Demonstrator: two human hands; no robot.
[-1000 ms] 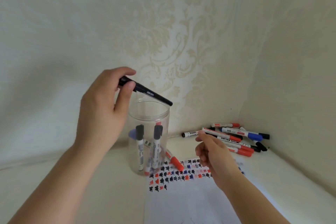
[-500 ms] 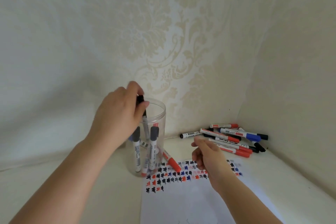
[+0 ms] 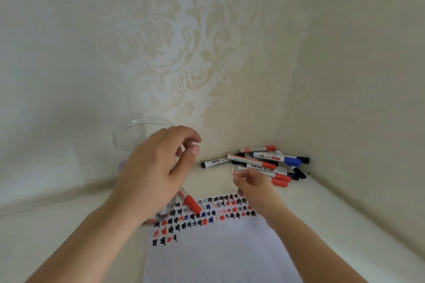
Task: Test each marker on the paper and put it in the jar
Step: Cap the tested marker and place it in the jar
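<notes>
Left hand: hovers in front of the jar, fingers loosely curled and apart, holding nothing, free for the next marker.
Right hand: near the pile, fingers curled in; whether they pinch anything, I cannot tell.
Jar: clear, upright on the left of the counter, mouth open for drop-ins; a red-capped marker leans inside.
Untested markers: heaped in the far right corner, within the right hand's reach.
Paper: flat, near centre, rows of red, black and blue test marks along its far edge.
</notes>
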